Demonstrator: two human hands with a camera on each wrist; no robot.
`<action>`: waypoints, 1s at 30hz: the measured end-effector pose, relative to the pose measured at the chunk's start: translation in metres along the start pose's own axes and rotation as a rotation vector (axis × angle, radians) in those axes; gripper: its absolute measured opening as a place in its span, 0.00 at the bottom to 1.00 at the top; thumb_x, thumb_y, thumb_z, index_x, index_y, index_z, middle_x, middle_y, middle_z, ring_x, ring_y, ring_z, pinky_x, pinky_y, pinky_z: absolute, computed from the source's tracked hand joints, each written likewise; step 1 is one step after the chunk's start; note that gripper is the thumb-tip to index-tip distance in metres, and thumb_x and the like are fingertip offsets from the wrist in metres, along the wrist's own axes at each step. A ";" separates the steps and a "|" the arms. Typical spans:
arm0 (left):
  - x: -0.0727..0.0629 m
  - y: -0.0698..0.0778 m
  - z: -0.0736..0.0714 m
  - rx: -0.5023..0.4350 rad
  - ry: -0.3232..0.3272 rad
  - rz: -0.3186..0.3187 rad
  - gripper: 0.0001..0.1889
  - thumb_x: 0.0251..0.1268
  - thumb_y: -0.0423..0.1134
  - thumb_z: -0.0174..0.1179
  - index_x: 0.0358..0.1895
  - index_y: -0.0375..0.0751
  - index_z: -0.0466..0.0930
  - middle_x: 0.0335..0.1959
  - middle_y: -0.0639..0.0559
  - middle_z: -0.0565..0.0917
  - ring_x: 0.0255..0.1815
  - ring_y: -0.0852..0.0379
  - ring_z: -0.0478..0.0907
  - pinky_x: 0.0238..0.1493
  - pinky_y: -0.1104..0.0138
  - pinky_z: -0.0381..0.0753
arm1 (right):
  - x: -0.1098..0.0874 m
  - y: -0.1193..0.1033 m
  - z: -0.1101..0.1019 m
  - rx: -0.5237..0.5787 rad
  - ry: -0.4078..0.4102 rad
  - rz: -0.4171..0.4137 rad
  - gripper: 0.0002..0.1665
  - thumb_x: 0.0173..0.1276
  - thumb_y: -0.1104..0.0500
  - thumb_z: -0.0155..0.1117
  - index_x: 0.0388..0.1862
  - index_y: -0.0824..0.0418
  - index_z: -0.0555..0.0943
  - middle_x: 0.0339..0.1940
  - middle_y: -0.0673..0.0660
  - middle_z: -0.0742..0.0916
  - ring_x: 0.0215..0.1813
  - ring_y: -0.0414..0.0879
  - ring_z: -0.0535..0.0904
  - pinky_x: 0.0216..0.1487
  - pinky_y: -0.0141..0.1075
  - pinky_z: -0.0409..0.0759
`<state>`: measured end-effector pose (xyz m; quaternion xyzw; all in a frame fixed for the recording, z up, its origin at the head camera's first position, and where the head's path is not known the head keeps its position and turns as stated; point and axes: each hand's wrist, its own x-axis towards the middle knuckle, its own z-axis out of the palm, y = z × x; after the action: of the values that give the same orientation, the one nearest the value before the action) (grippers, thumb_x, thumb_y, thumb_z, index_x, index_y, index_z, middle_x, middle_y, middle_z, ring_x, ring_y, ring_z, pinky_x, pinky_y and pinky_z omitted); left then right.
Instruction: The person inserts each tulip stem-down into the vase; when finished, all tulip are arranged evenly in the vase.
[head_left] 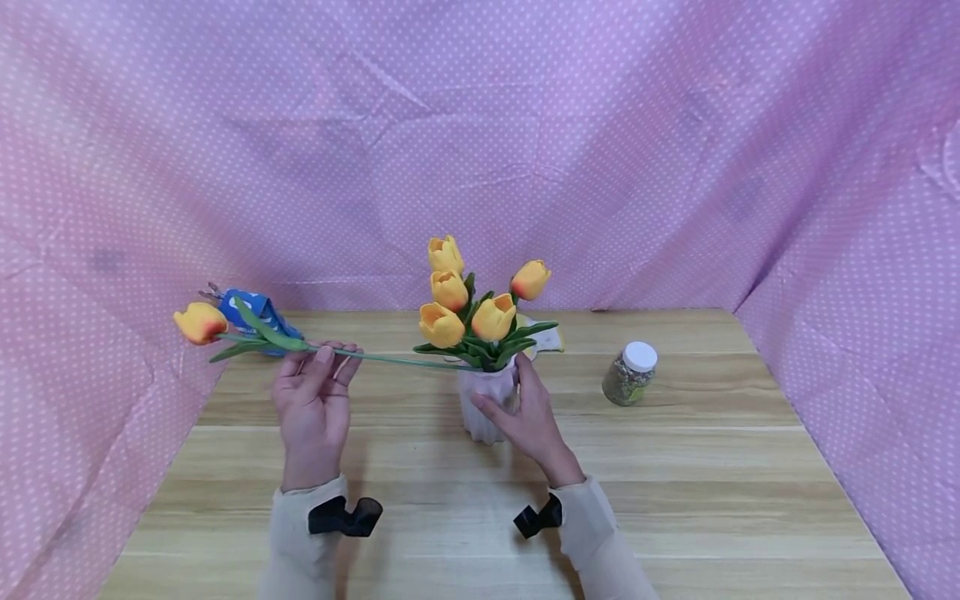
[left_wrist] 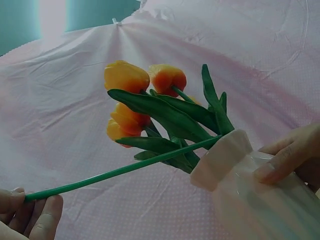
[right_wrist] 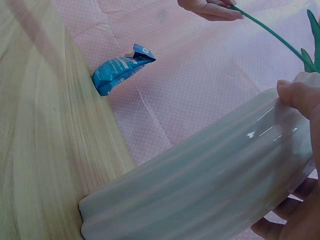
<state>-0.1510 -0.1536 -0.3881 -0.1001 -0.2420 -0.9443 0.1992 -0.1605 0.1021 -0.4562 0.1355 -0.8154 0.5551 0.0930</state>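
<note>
My left hand (head_left: 315, 408) pinches the green stem of a single yellow-orange tulip (head_left: 200, 323) between thumb and fingers. The stem lies nearly level, its bloom out to the left and its far end at the mouth of a white ribbed vase (head_left: 480, 408). In the left wrist view that stem (left_wrist: 115, 172) meets the vase's flared rim; whether its tip is inside is hidden. Several yellow tulips (head_left: 493, 317) with dark green leaves stand in the vase. My right hand (head_left: 532, 412) grips the vase's upper right side, thumb in front, and the vase stands on the table.
A blue packet (head_left: 258, 312) with something dark poking out lies at the table's back left. To the right stands a white-lidded jar (head_left: 628, 375) of dark bits. Behind the vase is a partly hidden white and yellow item (head_left: 551, 337). Pink dotted cloth (head_left: 480, 150) surrounds the wooden table (head_left: 712, 500).
</note>
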 end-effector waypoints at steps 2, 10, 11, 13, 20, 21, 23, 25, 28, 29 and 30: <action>0.000 -0.002 0.002 -0.012 -0.008 0.015 0.08 0.70 0.16 0.47 0.39 0.25 0.76 0.32 0.36 0.87 0.35 0.44 0.89 0.42 0.56 0.92 | 0.000 0.000 0.000 0.002 0.002 -0.002 0.50 0.64 0.47 0.72 0.78 0.54 0.58 0.77 0.55 0.70 0.78 0.56 0.66 0.76 0.65 0.64; 0.002 -0.011 0.012 0.088 -0.011 0.133 0.07 0.67 0.15 0.51 0.38 0.26 0.75 0.31 0.39 0.87 0.34 0.45 0.88 0.40 0.57 0.92 | 0.000 0.001 0.000 0.010 -0.004 0.000 0.51 0.64 0.44 0.71 0.79 0.53 0.57 0.78 0.54 0.69 0.79 0.55 0.65 0.76 0.65 0.64; 0.002 -0.012 0.014 0.097 -0.010 0.150 0.06 0.67 0.15 0.51 0.38 0.25 0.76 0.31 0.40 0.87 0.34 0.46 0.88 0.40 0.57 0.92 | 0.000 0.001 0.000 0.007 -0.003 0.001 0.51 0.64 0.44 0.71 0.79 0.53 0.57 0.78 0.55 0.69 0.78 0.55 0.65 0.76 0.65 0.64; 0.001 -0.014 0.016 0.096 -0.015 0.179 0.07 0.66 0.14 0.51 0.38 0.25 0.76 0.31 0.40 0.87 0.33 0.46 0.88 0.38 0.57 0.92 | 0.000 0.001 0.000 0.001 -0.003 0.004 0.50 0.64 0.44 0.72 0.78 0.53 0.58 0.77 0.55 0.70 0.78 0.55 0.66 0.76 0.64 0.65; -0.005 -0.019 0.025 0.101 -0.057 0.274 0.07 0.64 0.12 0.50 0.38 0.22 0.75 0.30 0.37 0.86 0.31 0.43 0.88 0.38 0.56 0.92 | -0.001 0.001 0.001 0.003 -0.010 0.035 0.50 0.64 0.44 0.72 0.78 0.51 0.57 0.77 0.54 0.70 0.78 0.54 0.66 0.77 0.63 0.65; -0.006 -0.019 0.026 0.108 -0.064 0.288 0.08 0.64 0.12 0.50 0.38 0.21 0.76 0.30 0.36 0.86 0.31 0.43 0.88 0.38 0.56 0.92 | -0.001 0.001 0.001 0.005 -0.012 0.044 0.51 0.64 0.43 0.71 0.79 0.51 0.56 0.78 0.54 0.69 0.78 0.55 0.65 0.77 0.63 0.65; -0.008 -0.021 0.028 0.118 -0.079 0.313 0.08 0.63 0.11 0.51 0.38 0.21 0.76 0.30 0.36 0.86 0.32 0.43 0.88 0.39 0.56 0.92 | -0.001 0.000 0.000 0.007 -0.014 0.058 0.52 0.64 0.42 0.71 0.79 0.50 0.56 0.78 0.54 0.69 0.78 0.55 0.65 0.77 0.64 0.64; -0.010 -0.022 0.030 0.124 -0.095 0.325 0.08 0.62 0.11 0.51 0.39 0.21 0.76 0.31 0.35 0.86 0.32 0.43 0.88 0.40 0.56 0.92 | -0.001 -0.001 0.000 0.007 -0.012 0.066 0.52 0.63 0.41 0.71 0.79 0.52 0.56 0.78 0.55 0.70 0.78 0.56 0.66 0.77 0.64 0.64; -0.012 -0.025 0.031 0.139 -0.121 0.324 0.08 0.62 0.11 0.51 0.39 0.21 0.76 0.31 0.35 0.87 0.33 0.42 0.89 0.41 0.55 0.91 | -0.001 -0.002 0.001 0.005 -0.005 0.058 0.53 0.63 0.42 0.72 0.79 0.54 0.56 0.77 0.57 0.71 0.77 0.57 0.67 0.77 0.64 0.64; -0.012 -0.026 0.032 0.146 -0.130 0.321 0.08 0.62 0.11 0.51 0.39 0.21 0.76 0.32 0.35 0.87 0.33 0.43 0.89 0.42 0.55 0.91 | -0.001 -0.002 0.001 0.007 -0.004 0.054 0.53 0.62 0.43 0.72 0.79 0.55 0.57 0.77 0.57 0.71 0.77 0.57 0.67 0.77 0.64 0.64; -0.013 -0.026 0.032 0.154 -0.138 0.317 0.08 0.62 0.11 0.51 0.39 0.21 0.76 0.32 0.35 0.87 0.34 0.43 0.89 0.42 0.55 0.91 | -0.002 -0.002 0.001 0.006 -0.002 0.050 0.53 0.62 0.44 0.72 0.79 0.55 0.57 0.76 0.57 0.71 0.77 0.57 0.68 0.76 0.64 0.65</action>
<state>-0.1475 -0.1123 -0.3755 -0.1858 -0.3079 -0.8707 0.3356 -0.1585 0.1008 -0.4556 0.1160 -0.8170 0.5595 0.0777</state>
